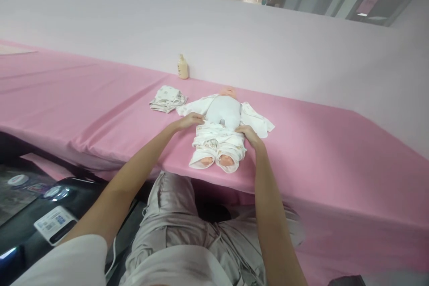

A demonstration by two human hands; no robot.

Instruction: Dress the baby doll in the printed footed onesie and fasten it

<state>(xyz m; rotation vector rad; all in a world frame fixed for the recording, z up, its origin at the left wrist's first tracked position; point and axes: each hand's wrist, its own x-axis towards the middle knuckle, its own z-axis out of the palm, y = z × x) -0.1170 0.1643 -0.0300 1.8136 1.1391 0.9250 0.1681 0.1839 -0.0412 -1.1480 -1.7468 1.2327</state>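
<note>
A baby doll [224, 111] lies on its back on the pink table cover [100, 98], head away from me, feet toward me. An open white jacket is spread under its torso. Cream printed trousers [217, 145] cover its legs, with both feet showing at the cuffs. My left hand [191, 120] grips the trousers' waistband at the doll's left hip. My right hand [247, 134] grips the waistband on the other side. Both hands have fingers curled on the fabric.
A folded cream garment [167, 98] lies left of the doll. A small beige bottle [182, 67] stands behind it by the pale wall. A black surface with stickers [50, 219] sits below the table at left. My knees are under the table edge.
</note>
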